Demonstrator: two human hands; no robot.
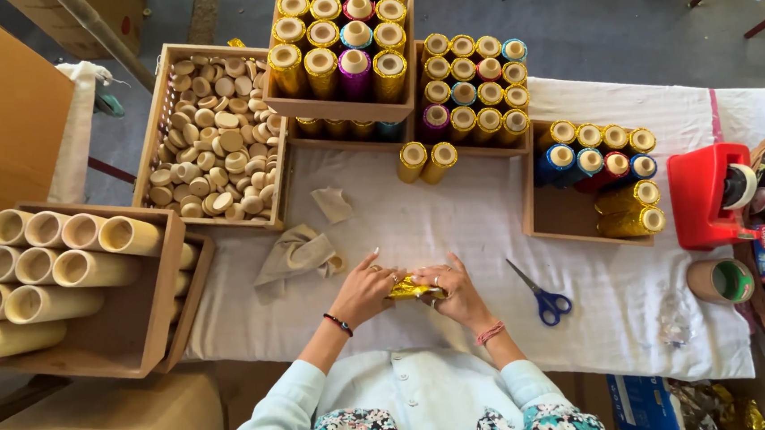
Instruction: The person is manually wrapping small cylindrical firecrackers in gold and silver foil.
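- The left hand (363, 290) and the right hand (456, 292) meet in the lower middle of the frame, both closed around a gold foil tube (413, 288) held between them.
- Each grip is narrow, the fingers curled onto the tube's ends; only its shiny middle shows between the hands.
- The tube is held just over the white cloth-covered surface (482, 226), close to the person's body.
- Blue-handled scissors (541, 295) lie on the cloth just right of the right hand.
- A crumpled beige cloth (295, 252) lies just left of the left hand.
- Two gold wrapped tubes (426, 161) lie above the hands, in the middle of the frame.
- A wooden crate of round wooden caps (215, 132) stands in the upper left.
- A crate of bare cardboard tubes (63, 273) sits at the left edge.
- Crates of foil-wrapped tubes (344, 51) in gold, blue, pink and purple fill the upper middle.
- A red tape dispenser (709, 197) stands at the right, with a tape roll (719, 281) below it.
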